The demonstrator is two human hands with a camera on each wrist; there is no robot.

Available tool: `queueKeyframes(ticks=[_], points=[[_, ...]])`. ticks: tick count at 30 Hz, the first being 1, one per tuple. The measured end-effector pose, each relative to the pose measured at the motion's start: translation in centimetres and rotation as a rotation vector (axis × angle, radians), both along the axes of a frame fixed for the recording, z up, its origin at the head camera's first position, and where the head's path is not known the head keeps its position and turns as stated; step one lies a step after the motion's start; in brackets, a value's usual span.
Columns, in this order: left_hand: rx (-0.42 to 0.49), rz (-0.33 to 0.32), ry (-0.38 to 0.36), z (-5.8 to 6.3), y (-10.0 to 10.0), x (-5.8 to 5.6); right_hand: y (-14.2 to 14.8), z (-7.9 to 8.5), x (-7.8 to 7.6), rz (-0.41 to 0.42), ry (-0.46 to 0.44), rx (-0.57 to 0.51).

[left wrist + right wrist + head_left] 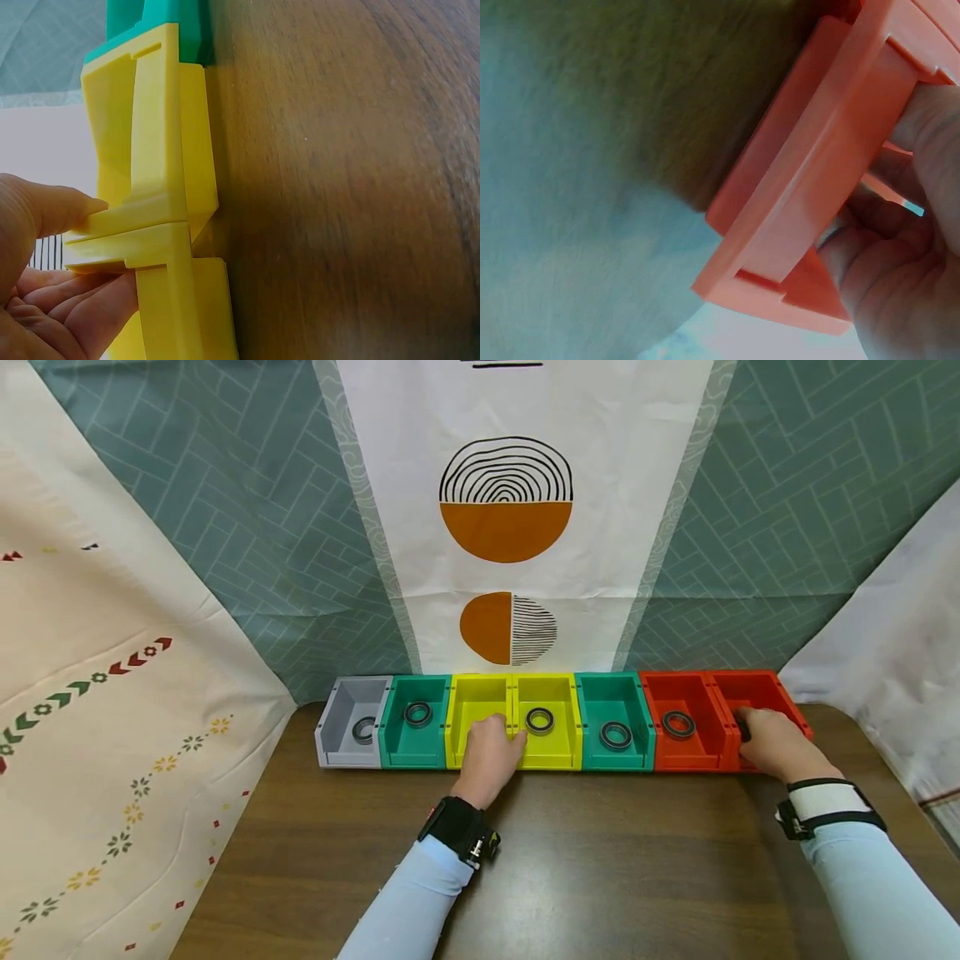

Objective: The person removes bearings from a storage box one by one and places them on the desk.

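My left hand [491, 756] straddles the adjoining walls of the two yellow bins, pinching them. In the left wrist view its thumb lies over the wall of one yellow bin [156, 135], and its curled fingers reach into the neighbouring one. At the row's right end, my right hand [780, 745] reaches into the last red bin [750, 687]. A dark bearing [743, 727] shows partly at its thumb side, between the fingertips. The right wrist view shows these fingers curled behind the front wall of the red bin [817, 172], with the bearing hidden there.
Ring bearings lie in the grey bin [326, 739], left green bin [414, 760], right yellow bin [551, 762], right green bin [617, 762] and left red bin [686, 752]. The bins stand side by side on a wooden table [622, 860], before a patterned cloth [600, 610].
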State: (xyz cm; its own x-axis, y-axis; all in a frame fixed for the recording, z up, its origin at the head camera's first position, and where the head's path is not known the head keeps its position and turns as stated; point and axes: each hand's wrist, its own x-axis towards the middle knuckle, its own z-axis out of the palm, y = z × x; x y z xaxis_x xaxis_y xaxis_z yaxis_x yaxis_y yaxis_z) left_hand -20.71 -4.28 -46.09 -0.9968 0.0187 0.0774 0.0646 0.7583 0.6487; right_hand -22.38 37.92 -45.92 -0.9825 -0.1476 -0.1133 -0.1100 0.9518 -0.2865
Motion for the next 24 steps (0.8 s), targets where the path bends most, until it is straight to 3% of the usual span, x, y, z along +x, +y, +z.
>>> queueKeyframes(ticks=[9, 24], points=[[-0.001, 0.005, 0.012, 0.0, 0.0, 0.0, 0.5, 1.6, 0.8, -0.011, 0.150, 0.054], [-0.002, 0.000, -0.003, -0.3, 0.2, -0.1, -0.2, 3.8, 2.8, -0.140, 0.394, -0.097]])
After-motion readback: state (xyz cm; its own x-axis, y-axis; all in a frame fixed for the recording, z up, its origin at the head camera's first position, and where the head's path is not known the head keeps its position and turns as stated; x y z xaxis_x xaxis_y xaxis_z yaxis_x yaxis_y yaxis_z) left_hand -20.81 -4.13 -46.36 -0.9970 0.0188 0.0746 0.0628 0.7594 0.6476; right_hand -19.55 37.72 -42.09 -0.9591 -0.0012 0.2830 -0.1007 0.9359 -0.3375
